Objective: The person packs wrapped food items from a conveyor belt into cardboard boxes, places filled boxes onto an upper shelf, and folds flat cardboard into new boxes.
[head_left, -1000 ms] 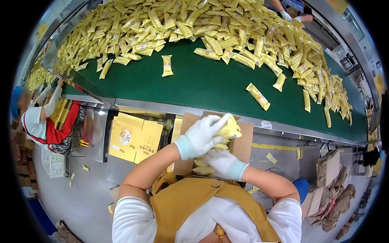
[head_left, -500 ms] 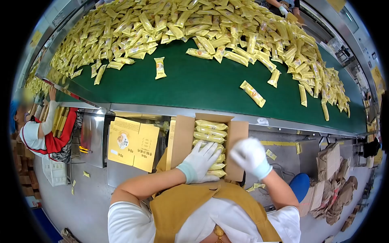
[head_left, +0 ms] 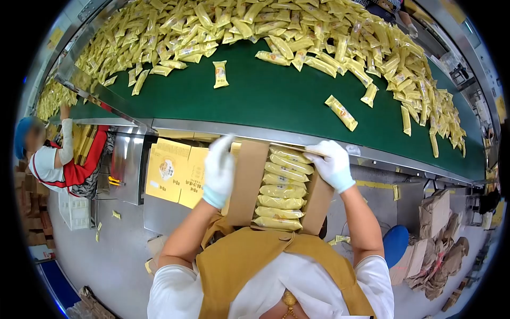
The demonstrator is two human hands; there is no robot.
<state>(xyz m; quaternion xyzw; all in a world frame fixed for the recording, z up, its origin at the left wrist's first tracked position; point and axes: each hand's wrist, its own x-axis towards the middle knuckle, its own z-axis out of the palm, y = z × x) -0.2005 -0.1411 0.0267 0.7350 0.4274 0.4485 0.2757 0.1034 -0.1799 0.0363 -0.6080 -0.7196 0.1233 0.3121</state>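
"Where do we have the box?"

"We have the box point(head_left: 319, 206) at the middle of the frame, just below the metal edge point(head_left: 212, 129) of the green belt point(head_left: 234, 106). That probably keeps the packets on the belt within our reach."

"And why is our right hand point(head_left: 333, 162) up at the box's far right corner?"

"Its fingers are pinching the far flap point(head_left: 291, 145) by its right end. We seem to hold it there to control the flap and steady the corner."

"What about our left hand point(head_left: 219, 169)?"

"It's beside the left flap point(head_left: 248, 183), blurred. We can't tell whether its fingers are spread or pressed together, nor whether they touch the cardboard. We can see no packet in it."

"Why do we have the packets point(head_left: 282, 190) lying crosswise?"

"We'd say they fit the width that way: one row runs from the near end towards the far one, each close against its neighbour, so they hold each other in place."

"And the left flap standing wide?"

"With that folded outward, we get a clear opening above the row. The printed yellow cartons point(head_left: 167, 173), at left of centre, lie flat, likely because they take less room unfolded."
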